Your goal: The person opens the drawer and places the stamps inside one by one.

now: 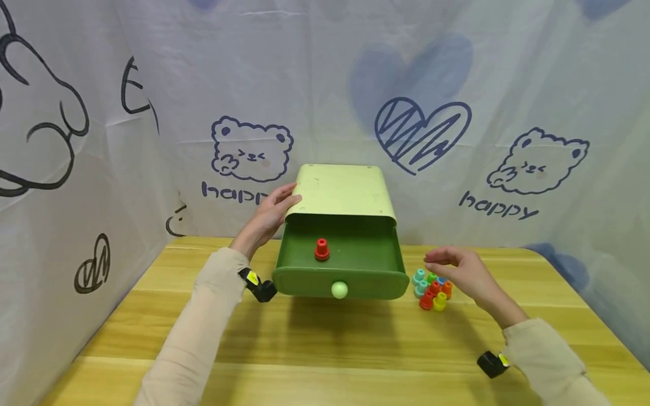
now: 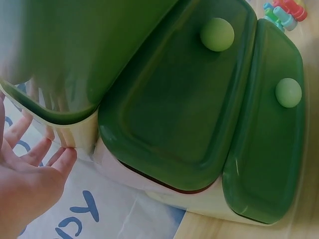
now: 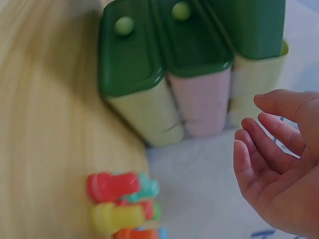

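Observation:
A small cabinet with a pale yellow top (image 1: 345,192) stands at the back of the table, its upper green drawer (image 1: 363,248) pulled out. Inside that drawer a red peg-like piece (image 1: 321,250) stands upright, left of the middle. My left hand (image 1: 266,217) rests against the cabinet's left side; in the left wrist view its fingertips (image 2: 67,159) touch the cream wall. To the right of the cabinet, my right hand (image 1: 464,276) hovers above several coloured peg-like pieces (image 1: 426,300), its fingers slightly bent. Nothing is between the right hand's fingers (image 3: 259,149).
Below the open drawer, two closed green drawers (image 2: 174,99) with round light green knobs (image 2: 217,35) show in the wrist views. The wooden table (image 1: 325,349) extends toward me. A white cloth (image 1: 315,84) with drawings hangs behind and at the left.

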A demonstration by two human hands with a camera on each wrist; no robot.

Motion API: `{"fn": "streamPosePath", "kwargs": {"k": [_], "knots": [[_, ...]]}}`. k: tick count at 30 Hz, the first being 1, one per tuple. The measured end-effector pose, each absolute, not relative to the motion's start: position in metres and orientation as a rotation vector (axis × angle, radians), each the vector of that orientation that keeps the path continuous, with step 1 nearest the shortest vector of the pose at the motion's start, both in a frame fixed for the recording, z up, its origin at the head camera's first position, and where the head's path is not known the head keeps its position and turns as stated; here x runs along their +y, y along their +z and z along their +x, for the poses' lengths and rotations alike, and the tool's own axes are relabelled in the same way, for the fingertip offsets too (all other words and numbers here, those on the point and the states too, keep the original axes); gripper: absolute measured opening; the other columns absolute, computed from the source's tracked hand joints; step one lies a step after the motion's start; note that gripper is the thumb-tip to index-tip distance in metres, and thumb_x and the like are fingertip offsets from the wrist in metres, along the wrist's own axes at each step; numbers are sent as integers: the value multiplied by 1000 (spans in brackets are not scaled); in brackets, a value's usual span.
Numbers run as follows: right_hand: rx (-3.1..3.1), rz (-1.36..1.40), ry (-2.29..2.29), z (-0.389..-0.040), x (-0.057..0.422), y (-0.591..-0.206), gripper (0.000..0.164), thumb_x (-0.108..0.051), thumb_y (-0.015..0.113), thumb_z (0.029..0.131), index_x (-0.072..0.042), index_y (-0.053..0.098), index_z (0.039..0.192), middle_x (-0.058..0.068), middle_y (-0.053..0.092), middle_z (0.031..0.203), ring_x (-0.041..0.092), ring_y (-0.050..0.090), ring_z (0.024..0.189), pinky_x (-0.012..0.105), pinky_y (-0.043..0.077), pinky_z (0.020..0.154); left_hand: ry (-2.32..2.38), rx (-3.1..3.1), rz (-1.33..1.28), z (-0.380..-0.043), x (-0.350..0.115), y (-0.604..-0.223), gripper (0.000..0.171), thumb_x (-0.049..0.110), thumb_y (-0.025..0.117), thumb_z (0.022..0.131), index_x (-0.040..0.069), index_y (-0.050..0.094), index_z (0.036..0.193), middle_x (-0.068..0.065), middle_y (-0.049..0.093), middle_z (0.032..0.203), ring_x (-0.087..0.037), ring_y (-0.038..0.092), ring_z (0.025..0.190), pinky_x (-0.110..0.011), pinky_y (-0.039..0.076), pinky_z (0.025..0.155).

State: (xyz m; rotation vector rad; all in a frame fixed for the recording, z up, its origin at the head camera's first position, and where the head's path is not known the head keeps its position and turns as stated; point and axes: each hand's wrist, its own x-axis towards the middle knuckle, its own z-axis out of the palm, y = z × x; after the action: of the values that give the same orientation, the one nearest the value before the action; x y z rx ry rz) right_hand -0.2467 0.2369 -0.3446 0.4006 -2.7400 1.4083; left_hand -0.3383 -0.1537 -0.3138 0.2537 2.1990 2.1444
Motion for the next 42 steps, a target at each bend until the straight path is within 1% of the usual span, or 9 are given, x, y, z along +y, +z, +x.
{"fn": "streamPosePath", "kwargs": {"k": [4, 7, 13, 18, 20, 23, 29, 35, 42], "knots": [[-2754, 353, 1362, -250, 247, -360, 32, -18, 66, 93, 6, 63, 114, 17, 65, 110, 26, 60, 97, 21, 51, 76, 2138, 2202, 250, -337, -154, -313, 60, 26, 56, 99, 12, 31, 152, -12, 25, 154, -27, 25, 141, -43, 26, 114], [-2768, 317, 1339, -252, 254, -371, 30, -16, 66, 93, 6, 63, 114, 16, 66, 108, 25, 60, 95, 23, 51, 76, 2132, 2211, 247, -335, -153, -312, 59, 25, 56, 99, 13, 31, 151, -12, 26, 154, -27, 26, 140, -43, 27, 113], [-2790, 244, 1308, -252, 262, -389, 28, -12, 65, 92, 7, 63, 113, 17, 66, 106, 29, 60, 97, 29, 52, 77, 2129, 2222, 261, -335, -153, -311, 59, 24, 55, 98, 12, 32, 151, -14, 28, 152, -28, 27, 139, -44, 27, 113], [-2790, 237, 1297, -250, 268, -402, 27, -12, 67, 91, 8, 64, 110, 17, 67, 103, 30, 60, 96, 25, 52, 73, 2136, 2207, 265, -336, -152, -311, 59, 23, 55, 99, 11, 32, 151, -14, 27, 153, -28, 27, 139, -42, 29, 113], [-2780, 237, 1293, -250, 270, -406, 26, -12, 68, 91, 8, 65, 109, 16, 67, 102, 29, 60, 94, 23, 52, 70, 2136, 2204, 265, -335, -152, -310, 59, 22, 55, 99, 11, 32, 151, -14, 27, 154, -28, 27, 140, -42, 29, 112], [-2776, 229, 1306, -250, 273, -411, 25, -10, 69, 90, 7, 66, 107, 16, 67, 101, 27, 60, 92, 23, 52, 68, 2142, 2196, 260, -335, -152, -310, 58, 22, 55, 99, 11, 32, 151, -13, 27, 154, -27, 27, 140, -42, 28, 113], [-2822, 180, 1340, -252, 277, -422, 23, -8, 69, 89, 6, 65, 107, 14, 67, 101, 25, 59, 90, 25, 52, 67, 2148, 2197, 246, -336, -152, -309, 58, 22, 56, 98, 12, 33, 151, -13, 28, 153, -27, 27, 140, -43, 27, 113], [-2846, 170, 1397, -253, 278, -430, 25, -5, 70, 87, 8, 64, 107, 13, 65, 97, 21, 59, 86, 26, 54, 66, 2149, 2194, 262, -335, -153, -309, 59, 21, 55, 98, 10, 32, 151, -14, 28, 153, -28, 27, 140, -43, 26, 114], [-2879, 170, 1374, -250, 277, -432, 29, -6, 69, 87, 10, 62, 110, 16, 64, 101, 25, 59, 90, 28, 54, 67, 2152, 2186, 258, -336, -153, -309, 59, 20, 56, 98, 10, 32, 151, -14, 26, 153, -28, 25, 140, -42, 26, 113]]}}
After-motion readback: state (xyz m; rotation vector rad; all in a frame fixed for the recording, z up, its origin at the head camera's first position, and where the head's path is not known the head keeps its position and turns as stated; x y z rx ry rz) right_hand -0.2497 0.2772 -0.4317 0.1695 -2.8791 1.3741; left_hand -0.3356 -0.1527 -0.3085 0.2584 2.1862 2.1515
